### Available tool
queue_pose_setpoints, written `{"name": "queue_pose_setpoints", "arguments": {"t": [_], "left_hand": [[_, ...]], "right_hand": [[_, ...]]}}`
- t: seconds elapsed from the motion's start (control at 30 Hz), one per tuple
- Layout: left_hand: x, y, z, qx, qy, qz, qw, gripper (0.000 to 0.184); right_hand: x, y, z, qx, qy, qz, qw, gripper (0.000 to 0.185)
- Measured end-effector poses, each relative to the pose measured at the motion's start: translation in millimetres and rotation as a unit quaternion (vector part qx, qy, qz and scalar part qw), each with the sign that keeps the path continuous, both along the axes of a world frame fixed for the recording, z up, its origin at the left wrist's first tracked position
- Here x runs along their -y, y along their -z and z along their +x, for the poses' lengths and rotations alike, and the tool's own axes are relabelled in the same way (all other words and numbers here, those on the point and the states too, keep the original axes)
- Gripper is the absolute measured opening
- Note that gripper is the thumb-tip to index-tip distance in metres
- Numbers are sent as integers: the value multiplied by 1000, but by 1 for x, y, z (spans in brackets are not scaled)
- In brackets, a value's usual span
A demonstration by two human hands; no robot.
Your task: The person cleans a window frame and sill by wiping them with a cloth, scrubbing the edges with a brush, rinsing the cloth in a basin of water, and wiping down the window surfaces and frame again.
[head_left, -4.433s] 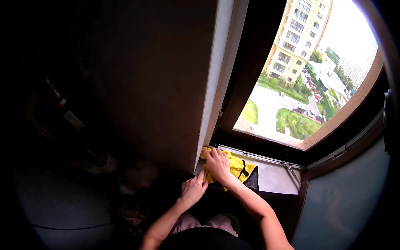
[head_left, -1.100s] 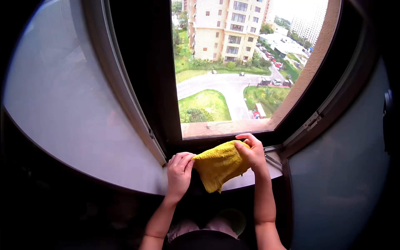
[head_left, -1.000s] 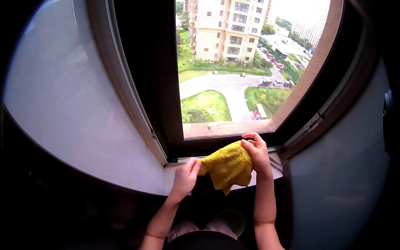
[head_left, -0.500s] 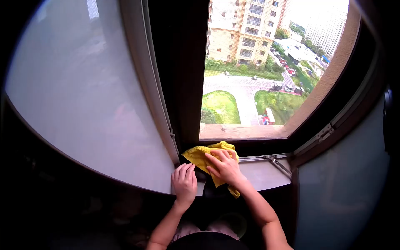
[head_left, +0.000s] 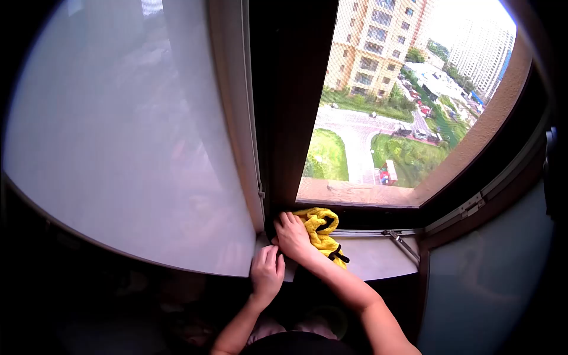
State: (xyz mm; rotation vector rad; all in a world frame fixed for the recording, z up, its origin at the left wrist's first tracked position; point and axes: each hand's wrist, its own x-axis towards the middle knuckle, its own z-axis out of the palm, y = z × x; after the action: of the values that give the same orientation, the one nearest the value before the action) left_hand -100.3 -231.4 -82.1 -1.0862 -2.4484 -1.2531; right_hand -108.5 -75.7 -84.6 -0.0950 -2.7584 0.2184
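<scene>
A yellow cloth point(head_left: 322, 232) with black trim lies bunched at the lower left corner of the window frame. My right hand point(head_left: 291, 238) is closed on the left part of the cloth, its fingers bent into the corner and partly hidden. Just below it, my left hand point(head_left: 267, 273) rests at the bottom corner of the opened window panel point(head_left: 154, 160), over the sill. Its fingers are slightly bent and apart, with nothing visible in them. The white sill point(head_left: 378, 255) runs off to the right of the cloth.
A metal stay arm point(head_left: 402, 245) crosses the right end of the sill. Another frosted panel point(head_left: 473, 284) stands on the right. Beyond the screened window point(head_left: 361, 136) are buildings and lawns far below. A dark frame post point(head_left: 290, 106) rises beside the left panel.
My right hand has slid left with the cloth, which is now more bunched and lies mostly to the right of the hand. The view has turned slightly, and my left hand sits a little lower.
</scene>
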Motion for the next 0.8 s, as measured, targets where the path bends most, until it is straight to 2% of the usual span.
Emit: {"name": "queue_pose_setpoints", "arguments": {"t": [0.1,0.17,0.23,0.27,0.3,0.37,0.4,0.43,0.5,0.53,0.63,0.7,0.73,0.8], "left_hand": [[0,2,-2,37,-21,24,999,26],[2,0,0,28,-15,30,999,27],[8,1,4,10,16,6,1000,26],[10,5,6,19,26,-4,999,26],[6,6,6,20,26,0,999,26],[-2,6,10,21,63,-1,998,26],[-10,5,13,6,63,12,998,23],[-19,5,17,14,46,20,999,20],[-27,3,22,11,55,28,998,20],[-29,2,26,13,59,27,998,20],[-35,0,32,-20,91,-2,996,20],[-35,2,38,-44,84,-9,995,22],[-34,2,42,-45,90,-11,995,22],[-45,2,49,-50,98,-15,994,25]], "right_hand": [[10,-7,-5,77,24,89,993,37],[-4,0,6,-9,1,-18,1000,33],[-33,4,37,-58,53,-44,996,37],[-51,-2,56,-5,84,-68,994,36],[-60,5,63,-60,72,-51,994,37],[-24,-18,52,-9,170,30,985,38],[-11,-1,39,14,202,81,976,42],[-7,10,30,5,203,144,968,38],[-36,10,54,-87,84,41,992,33],[-61,17,70,-85,63,6,994,33],[-96,-13,114,-10,163,-6,987,15],[-90,9,104,-3,226,71,971,16],[-76,4,94,-24,226,69,971,20],[-71,4,83,-77,144,46,986,28]]}}
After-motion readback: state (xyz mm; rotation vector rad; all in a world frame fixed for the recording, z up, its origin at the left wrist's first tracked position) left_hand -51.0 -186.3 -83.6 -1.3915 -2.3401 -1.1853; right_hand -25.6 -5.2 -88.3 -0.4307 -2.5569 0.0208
